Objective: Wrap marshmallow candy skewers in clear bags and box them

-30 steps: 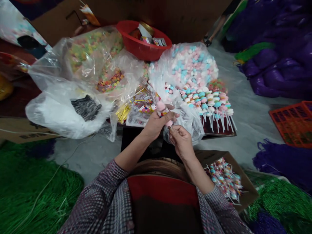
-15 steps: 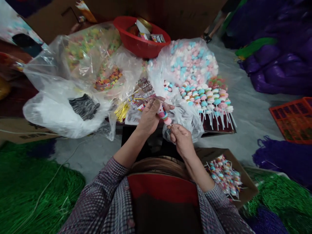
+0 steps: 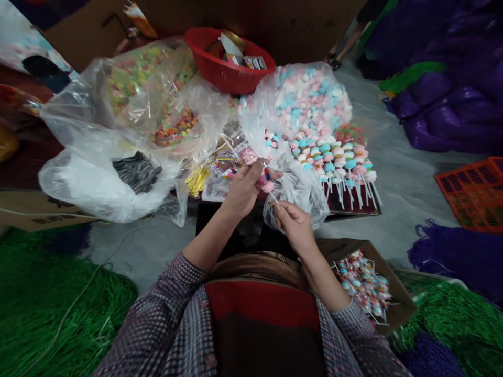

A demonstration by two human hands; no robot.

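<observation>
My left hand [image 3: 244, 192] is closed around a marshmallow lollipop [image 3: 268, 186], whose pink lower end shows below my fingers. A printed clear wrapper [image 3: 247, 154] covers its upper part. Below it, my right hand [image 3: 295, 224] pinches the white stick [image 3: 274, 198] between thumb and fingers. Printed wrappers [image 3: 226, 170] and a bundle of gold twist ties [image 3: 197, 180] lie left of my left hand. Rows of marshmallow sticks [image 3: 334, 157] rest at the table's right edge. A crumpled clear bag [image 3: 301, 191] hangs over the front edge, behind my right hand.
Behind are bags of gummy candy [image 3: 133, 78] and marshmallows [image 3: 310, 94], and a red basin [image 3: 231, 73]. A white bag [image 3: 90, 178] stands left. A cardboard box [image 3: 398, 293] of wrapped lollipops sits low right. Green netting [image 3: 63, 298], purple netting [image 3: 456, 256] and an orange crate [image 3: 471, 193] surround the floor.
The lollipop has moved up, farther into the wrapper and my left hand. More of its white stick now shows above my right hand, which stays low.
</observation>
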